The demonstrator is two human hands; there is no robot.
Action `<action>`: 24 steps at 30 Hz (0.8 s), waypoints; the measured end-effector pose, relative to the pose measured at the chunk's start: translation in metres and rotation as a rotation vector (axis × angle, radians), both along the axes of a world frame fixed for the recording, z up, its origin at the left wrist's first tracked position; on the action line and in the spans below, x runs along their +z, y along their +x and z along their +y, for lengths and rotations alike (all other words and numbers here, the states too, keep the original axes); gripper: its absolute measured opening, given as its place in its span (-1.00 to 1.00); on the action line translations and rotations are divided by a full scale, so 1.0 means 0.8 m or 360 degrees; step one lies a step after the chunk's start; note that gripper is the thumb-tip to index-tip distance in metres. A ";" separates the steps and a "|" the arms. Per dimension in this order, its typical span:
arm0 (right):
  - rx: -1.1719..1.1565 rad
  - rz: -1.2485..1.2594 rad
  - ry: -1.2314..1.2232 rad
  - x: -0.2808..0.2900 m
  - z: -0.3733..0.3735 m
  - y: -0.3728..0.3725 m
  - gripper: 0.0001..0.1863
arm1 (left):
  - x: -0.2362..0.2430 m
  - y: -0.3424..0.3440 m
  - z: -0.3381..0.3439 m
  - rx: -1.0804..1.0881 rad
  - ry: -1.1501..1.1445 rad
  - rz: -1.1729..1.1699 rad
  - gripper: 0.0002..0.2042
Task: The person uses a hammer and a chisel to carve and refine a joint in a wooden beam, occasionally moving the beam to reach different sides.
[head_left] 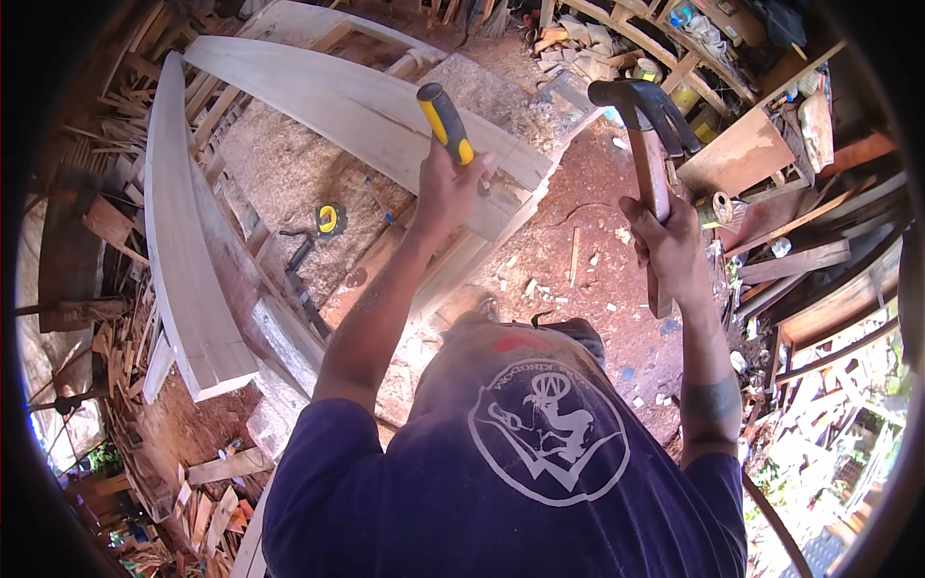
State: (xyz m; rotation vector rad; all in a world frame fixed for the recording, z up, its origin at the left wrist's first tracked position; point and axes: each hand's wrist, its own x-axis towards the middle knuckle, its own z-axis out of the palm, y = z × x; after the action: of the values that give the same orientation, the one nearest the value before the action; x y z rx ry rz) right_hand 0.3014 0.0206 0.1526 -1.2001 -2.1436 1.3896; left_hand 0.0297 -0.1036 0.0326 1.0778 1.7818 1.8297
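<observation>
Workshop with a reddish floor (617, 347) strewn with wood chips, viewed from above over my remote feed. Nearest to me, a dark blue shirt (376, 491) with a pale round print fills the lower centre. The right hand (672, 243) has its fingers closed around the wooden handle of a claw hammer (648, 169), dark head uppermost. The left hand (449, 190) has its fingers wrapped around a tool with a yellow-and-black handle (443, 118), tilted, butt end up, over the near end of a long pale timber (318, 91); I cannot tell whether its hidden tip touches the wood. Left of that timber, a yellow-and-black tape measure (330, 220) lies among pale shavings (275, 169); a second, curved timber (188, 241) flanks them. Farther out I note a tin can (716, 210), a flat brown board (737, 157) and, at the top, heaped offcuts (581, 48).
</observation>
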 end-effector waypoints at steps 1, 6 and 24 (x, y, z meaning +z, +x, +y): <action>0.0010 0.0016 -0.0013 0.001 0.001 -0.001 -0.63 | -0.002 0.001 -0.002 -0.0014 0.0021 0.0007 -0.52; -0.0011 -0.0039 0.0084 0.000 -0.003 -0.007 -0.64 | -0.002 0.016 -0.014 -0.0062 -0.0037 0.0075 -0.56; -0.0011 0.0087 -0.0024 -0.024 0.010 -0.004 -0.61 | 0.010 -0.003 0.001 -0.0153 -0.0158 0.0008 -0.69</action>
State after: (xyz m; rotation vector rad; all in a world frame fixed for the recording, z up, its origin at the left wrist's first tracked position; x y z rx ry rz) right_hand 0.2980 0.0284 0.1332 -1.1607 -2.0938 1.4210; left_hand 0.0276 -0.1028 0.0405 1.1108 1.7718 1.6663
